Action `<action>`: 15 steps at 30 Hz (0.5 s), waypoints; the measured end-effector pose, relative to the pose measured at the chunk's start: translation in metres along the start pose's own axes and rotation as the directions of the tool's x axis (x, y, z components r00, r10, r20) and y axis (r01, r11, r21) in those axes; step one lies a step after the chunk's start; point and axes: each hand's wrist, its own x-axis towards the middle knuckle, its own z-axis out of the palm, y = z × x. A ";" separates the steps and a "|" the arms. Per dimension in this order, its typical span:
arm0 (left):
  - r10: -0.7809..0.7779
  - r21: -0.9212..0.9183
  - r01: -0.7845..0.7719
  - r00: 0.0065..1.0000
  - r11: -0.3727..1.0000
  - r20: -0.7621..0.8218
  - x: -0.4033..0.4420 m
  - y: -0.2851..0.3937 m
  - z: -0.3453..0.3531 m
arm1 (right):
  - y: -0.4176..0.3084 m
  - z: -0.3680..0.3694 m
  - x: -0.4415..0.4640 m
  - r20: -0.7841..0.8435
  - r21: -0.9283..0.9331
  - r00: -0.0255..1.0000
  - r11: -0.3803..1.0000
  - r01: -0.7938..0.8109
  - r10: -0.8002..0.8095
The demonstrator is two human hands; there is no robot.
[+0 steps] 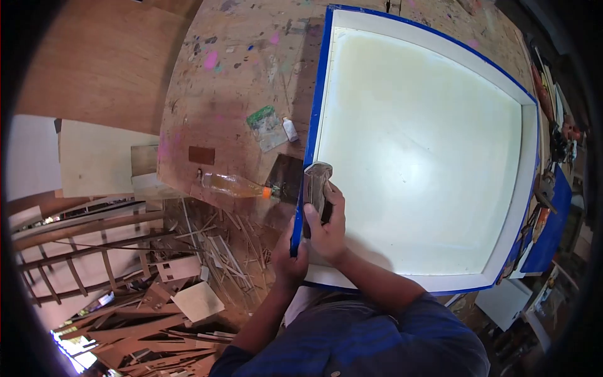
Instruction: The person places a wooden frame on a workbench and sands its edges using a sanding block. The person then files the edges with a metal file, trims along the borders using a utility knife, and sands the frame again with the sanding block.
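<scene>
A large shallow wooden box (427,151), white inside with a blue rim, lies on the workbench in front of me. My right hand (330,229) is closed round a sanding block (318,188), a worn block with a brown-grey sheet wrapped over it. The block rests against the box's left wall, near the blue rim. At the lower left corner, my left hand (291,261) grips the blue edge of the box, its thumb by the rim; its fingers are partly hidden behind the wall.
Left of the box on the paint-spotted workbench (232,88) lie an orange-capped bottle (235,186), a small white bottle (289,129), a green-stained sheet (266,127) and a brown rectangular piece (201,154). Wood offcuts (188,301) litter the floor at lower left. Tools crowd the right edge.
</scene>
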 end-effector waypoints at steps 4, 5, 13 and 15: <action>-0.002 -0.055 0.002 1.000 0.998 -0.002 -0.002 -0.001 0.003 | -0.010 0.010 0.134 -0.040 0.032 0.992 0.993 -0.118 0.119; 0.000 -0.075 -0.001 1.000 0.997 -0.014 -0.005 -0.004 0.004 | -0.015 0.012 0.186 -0.047 -0.077 0.984 0.982 -0.174 0.171; -0.076 -0.078 0.075 0.997 0.994 -0.015 -0.003 -0.002 0.004 | -0.030 -0.052 0.285 -0.152 0.140 0.983 0.987 -0.078 0.099; -0.100 -0.084 0.098 0.995 0.992 -0.019 0.000 0.002 0.005 | -0.069 -0.111 0.229 -0.227 0.239 0.939 0.950 -0.203 0.258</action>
